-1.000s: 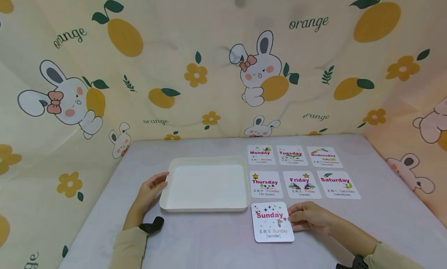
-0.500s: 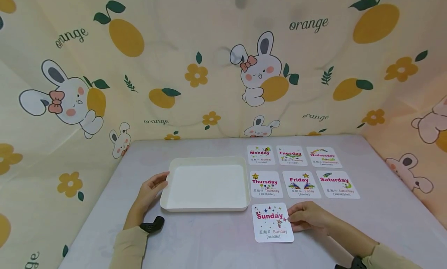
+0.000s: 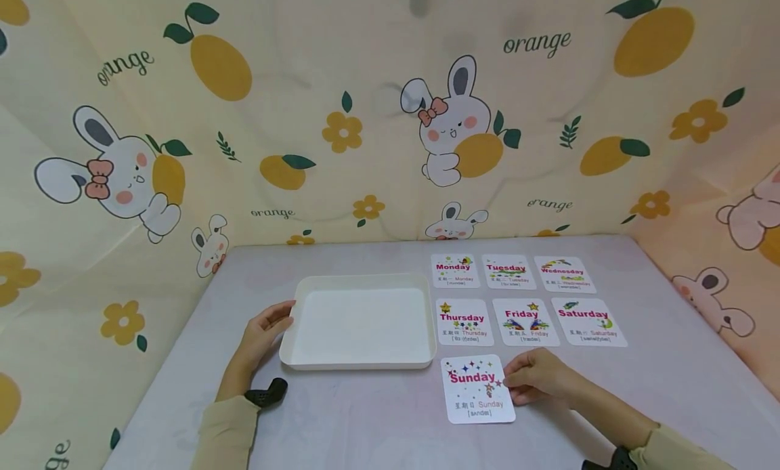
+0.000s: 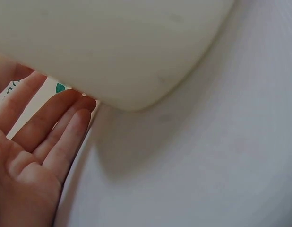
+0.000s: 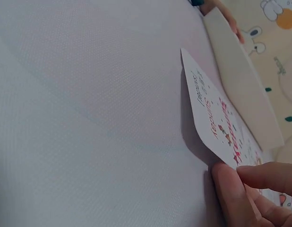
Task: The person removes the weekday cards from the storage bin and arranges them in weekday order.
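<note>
A white card printed "Sunday" (image 3: 478, 389) is pinched at its right edge between the thumb and fingers of my right hand (image 3: 542, 377). In the right wrist view the card (image 5: 210, 111) casts a shadow on the cloth, and a thumb and finger meet at its corner. My left hand (image 3: 263, 338) rests against the left side of a shallow white tray (image 3: 356, 367), which has nothing in it. The left wrist view shows the fingers (image 4: 73, 135) nearly straight, fingertips right at the tray's wall (image 4: 136, 80).
Right of the tray, two rows of cards lie face up: Monday (image 3: 456, 271), Tuesday (image 3: 509, 272) and Wednesday (image 3: 565, 275) behind, Thursday (image 3: 466, 323), Friday (image 3: 525, 323) and Saturday (image 3: 588, 323) in front. A white cloth covers the table (image 3: 341, 422). A printed rabbit-and-orange curtain (image 3: 365, 63) surrounds it.
The Sunday card and my right hand have shifted very slightly to the right. My left hand and the tray stay where they were.
</note>
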A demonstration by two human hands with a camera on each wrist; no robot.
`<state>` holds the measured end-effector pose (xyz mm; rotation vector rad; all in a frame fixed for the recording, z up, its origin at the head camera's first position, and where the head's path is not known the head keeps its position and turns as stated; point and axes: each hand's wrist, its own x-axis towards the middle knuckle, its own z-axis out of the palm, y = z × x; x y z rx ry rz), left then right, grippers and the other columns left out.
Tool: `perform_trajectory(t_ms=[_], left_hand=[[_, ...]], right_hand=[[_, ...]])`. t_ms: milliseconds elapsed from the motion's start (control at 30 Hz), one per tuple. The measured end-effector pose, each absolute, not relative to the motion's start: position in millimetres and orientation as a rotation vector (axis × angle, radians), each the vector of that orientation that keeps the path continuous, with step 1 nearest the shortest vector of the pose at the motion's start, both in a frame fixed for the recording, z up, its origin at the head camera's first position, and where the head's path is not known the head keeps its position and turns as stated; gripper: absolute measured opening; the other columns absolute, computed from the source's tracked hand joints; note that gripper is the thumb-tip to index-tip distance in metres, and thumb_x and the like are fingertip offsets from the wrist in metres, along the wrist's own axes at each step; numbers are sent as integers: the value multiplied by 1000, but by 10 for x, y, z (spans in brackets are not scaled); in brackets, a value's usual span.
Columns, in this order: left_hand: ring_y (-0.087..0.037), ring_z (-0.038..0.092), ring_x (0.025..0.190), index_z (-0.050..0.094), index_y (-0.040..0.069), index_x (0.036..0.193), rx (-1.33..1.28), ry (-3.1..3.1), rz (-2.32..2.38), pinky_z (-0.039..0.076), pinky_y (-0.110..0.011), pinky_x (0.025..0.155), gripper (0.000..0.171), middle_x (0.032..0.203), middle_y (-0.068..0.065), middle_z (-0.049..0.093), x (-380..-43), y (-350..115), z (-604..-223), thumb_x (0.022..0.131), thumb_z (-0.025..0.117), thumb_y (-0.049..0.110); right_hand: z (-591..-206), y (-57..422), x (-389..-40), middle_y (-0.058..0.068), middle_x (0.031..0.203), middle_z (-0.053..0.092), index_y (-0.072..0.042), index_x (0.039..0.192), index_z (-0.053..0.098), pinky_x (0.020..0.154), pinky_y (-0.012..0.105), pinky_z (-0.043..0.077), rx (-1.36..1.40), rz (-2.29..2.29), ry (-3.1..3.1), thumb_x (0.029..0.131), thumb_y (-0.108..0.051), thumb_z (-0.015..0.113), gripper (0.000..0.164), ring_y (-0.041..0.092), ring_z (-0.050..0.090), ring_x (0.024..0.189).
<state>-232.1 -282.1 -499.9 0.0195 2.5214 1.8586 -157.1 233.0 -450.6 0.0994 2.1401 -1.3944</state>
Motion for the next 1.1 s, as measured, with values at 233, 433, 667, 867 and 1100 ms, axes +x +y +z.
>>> perform_trajectory(t_ms=[233, 433, 667, 867, 1100], left_hand=[[14, 55, 104, 51, 1, 136, 16, 2512, 1877, 45, -4, 89, 49, 141, -23, 51, -2311, -2821, -4993, 93, 63, 21], [15, 54, 104, 50, 2, 136, 18, 2535, 1849, 44, -3, 89, 49, 142, -23, 51, -2293, -2814, -4981, 94, 63, 23], [15, 54, 104, 50, 1, 136, 25, 2540, 1841, 43, -3, 89, 48, 142, -23, 50, -2299, -2829, -4994, 94, 62, 22], [15, 53, 104, 50, 2, 137, 4, 2536, 1845, 44, -3, 89, 49, 143, -21, 51, -2283, -2834, -4982, 94, 62, 23], [-19, 49, 131, 48, 13, 140, -81, 2549, 1676, 41, -36, 113, 49, 146, -12, 50, -2286, -2803, -4780, 96, 59, 30]], right_hand=[[-4523, 2318, -1577, 2, 72, 69, 10, 100, 63, 58, 23, 57, 120, -1377, 2154, 85, -6, 68, 22, 8, 64, 58], [-4521, 2311, -1583, 2, 69, 67, 10, 98, 64, 57, 22, 57, 106, -1352, 2183, 85, -5, 67, 21, 7, 64, 56], [-4479, 2299, -1574, 2, 66, 66, 8, 91, 66, 55, 22, 56, 82, -1285, 2227, 84, -7, 68, 16, 8, 63, 55], [-4454, 2295, -1585, 2, 68, 67, 7, 91, 66, 56, 22, 56, 53, -1287, 2195, 85, -9, 68, 17, 8, 64, 56], [-4305, 2302, -1697, 1, 71, 68, 7, 94, 66, 59, 24, 56, -9, -1294, 2259, 88, -12, 64, 21, 10, 64, 61]])
